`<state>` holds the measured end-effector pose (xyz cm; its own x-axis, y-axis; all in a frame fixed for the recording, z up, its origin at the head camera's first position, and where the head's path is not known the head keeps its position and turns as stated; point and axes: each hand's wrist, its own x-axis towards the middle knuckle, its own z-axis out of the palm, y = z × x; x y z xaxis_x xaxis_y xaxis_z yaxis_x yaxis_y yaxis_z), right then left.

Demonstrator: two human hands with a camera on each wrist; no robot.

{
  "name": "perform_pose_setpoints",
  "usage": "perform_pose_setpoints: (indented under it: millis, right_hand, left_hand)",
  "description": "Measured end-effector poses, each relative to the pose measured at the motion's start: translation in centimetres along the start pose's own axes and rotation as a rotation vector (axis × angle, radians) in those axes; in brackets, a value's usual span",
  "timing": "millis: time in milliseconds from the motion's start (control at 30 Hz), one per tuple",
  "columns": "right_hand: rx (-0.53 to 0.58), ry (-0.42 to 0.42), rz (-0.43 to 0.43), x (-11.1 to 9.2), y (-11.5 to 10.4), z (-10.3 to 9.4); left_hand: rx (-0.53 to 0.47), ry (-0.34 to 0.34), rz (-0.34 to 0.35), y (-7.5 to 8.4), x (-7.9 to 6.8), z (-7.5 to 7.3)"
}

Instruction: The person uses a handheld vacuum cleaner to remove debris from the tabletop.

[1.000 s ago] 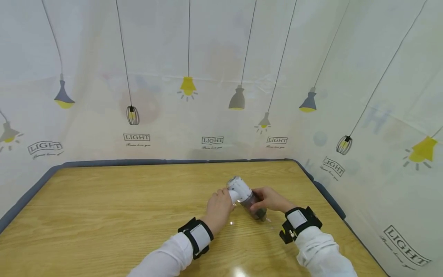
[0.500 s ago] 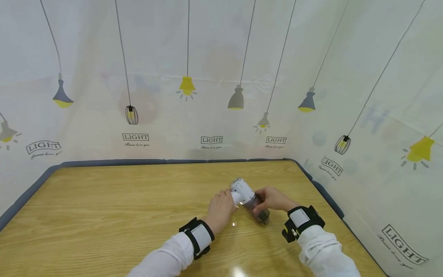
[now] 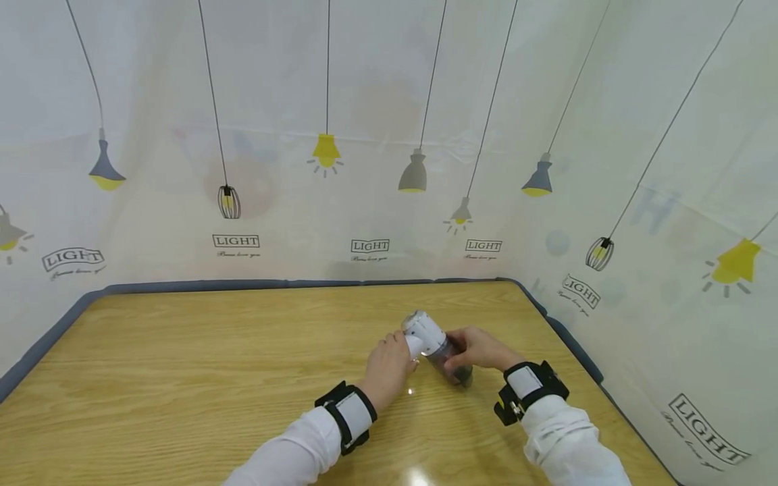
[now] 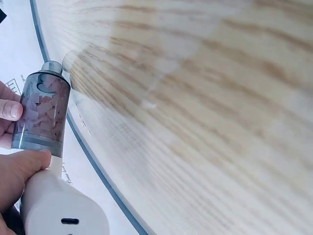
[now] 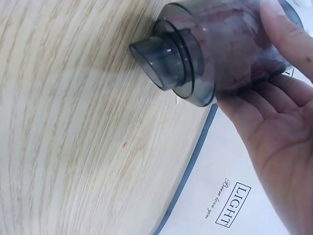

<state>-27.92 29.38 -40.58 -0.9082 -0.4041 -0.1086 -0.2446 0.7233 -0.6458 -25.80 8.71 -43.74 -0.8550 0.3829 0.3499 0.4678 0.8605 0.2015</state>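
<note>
A small white handheld vacuum cleaner is tilted over the table, its see-through grey dust cup pointing down and to the right. Pinkish and pale scraps fill much of that cup. My left hand grips the white handle, its thumb lying near the cup's joint in the left wrist view. My right hand holds the dust cup from the side, thumb on one face and fingers on the other. In the right wrist view the open nozzle is close over the wood.
The wooden table has a dark blue edge strip. A curtain printed with lamps rises behind it and at both sides. A tiny red scrap lies on the wood near the nozzle.
Over the last second the vacuum cleaner and both hands have shifted slightly to the right. The cup's lower end dipped a little toward me, then rose slightly. Both grips stay the same.
</note>
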Motion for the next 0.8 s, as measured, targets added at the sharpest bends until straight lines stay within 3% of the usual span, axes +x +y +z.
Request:
perform_pose_setpoints:
  millis: [300, 800]
  right_hand:
    - [0.006, 0.003, -0.068, 0.5, -0.1, 0.3]
    - [-0.028, 0.044, -0.047, 0.0, 0.3, -0.1]
  left_hand:
    - [-0.144, 0.040, -0.041, -0.2, 0.2, 0.0]
    - [-0.162, 0.098, -0.053, 0.9, 1.1, 1.6]
